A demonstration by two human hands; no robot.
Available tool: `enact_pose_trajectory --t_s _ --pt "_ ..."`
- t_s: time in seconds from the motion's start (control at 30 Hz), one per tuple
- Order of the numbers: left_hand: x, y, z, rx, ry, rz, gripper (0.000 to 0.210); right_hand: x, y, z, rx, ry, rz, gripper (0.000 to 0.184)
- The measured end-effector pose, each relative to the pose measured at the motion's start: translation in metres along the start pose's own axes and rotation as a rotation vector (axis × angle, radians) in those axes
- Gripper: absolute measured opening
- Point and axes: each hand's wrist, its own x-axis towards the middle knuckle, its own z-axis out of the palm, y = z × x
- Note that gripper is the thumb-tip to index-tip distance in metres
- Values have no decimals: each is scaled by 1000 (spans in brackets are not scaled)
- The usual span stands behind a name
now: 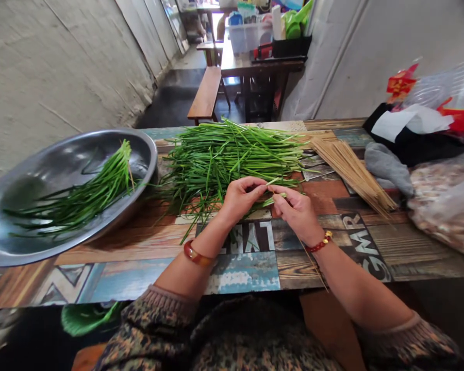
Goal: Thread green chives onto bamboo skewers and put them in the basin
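A large heap of garlic chives point(232, 159) lies across the middle of the table, pale stem ends to the right. At its near edge, my left hand point(244, 198) is closed in a pinch on a chive stalk point(272, 181). My right hand point(297, 210) is also closed, its fingertips almost meeting the left ones. From beneath its palm a thin bamboo skewer point(313, 265) slants toward the table's front edge. Pale cut chive ends point(280, 196) show at the right fingers; which hand bears them is partly hidden. Loose bamboo skewers point(351, 172) lie fanned to the right.
A steel basin point(151, 154) at the left holds a bunch of chives point(100, 193). On the right sit a clear bag of pale brown pieces point(444, 206), a grey bundle point(386, 162) and black and red packaging. Beyond are a wooden bench point(205, 93) and another table point(263, 64).
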Motion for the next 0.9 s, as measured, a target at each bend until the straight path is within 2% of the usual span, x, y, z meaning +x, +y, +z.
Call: enact_pose_trajectory --t_s 0.27,0.7,0.9 --pt "0 -1 -2 130 20 116 18 0 -2 2 26 -2 12 35" --pt "1 -5 -3 171 9 151 19 0 -4 0 54 -6 38 35" --pt "1 -1 -4 235 -4 229 15 0 -5 0 62 -5 44 37"
